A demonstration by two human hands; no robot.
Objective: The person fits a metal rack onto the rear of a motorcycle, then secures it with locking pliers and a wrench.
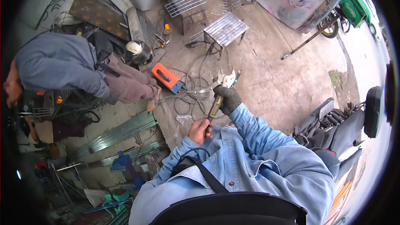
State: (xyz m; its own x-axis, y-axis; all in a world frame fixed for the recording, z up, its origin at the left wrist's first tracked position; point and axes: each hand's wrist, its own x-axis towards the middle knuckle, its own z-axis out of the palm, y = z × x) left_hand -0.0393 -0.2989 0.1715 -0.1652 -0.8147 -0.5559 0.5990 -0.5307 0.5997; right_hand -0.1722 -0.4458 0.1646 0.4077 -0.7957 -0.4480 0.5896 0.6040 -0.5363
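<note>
My right hand, in a dark glove, is closed around a silver locking clamp. A small wrench sticks up beside the clamp from the same hand. A tool with a yellow and black handle slants down from the glove. My left hand, bare, has its fingers closed on the lower end of that tool. Both hands are in front of my chest, with the left one lower.
An orange machine with coiled cables lies on the ground ahead-left. Beside it a person bends over. Further ahead stands a slatted metal table. A motorbike is at the right.
</note>
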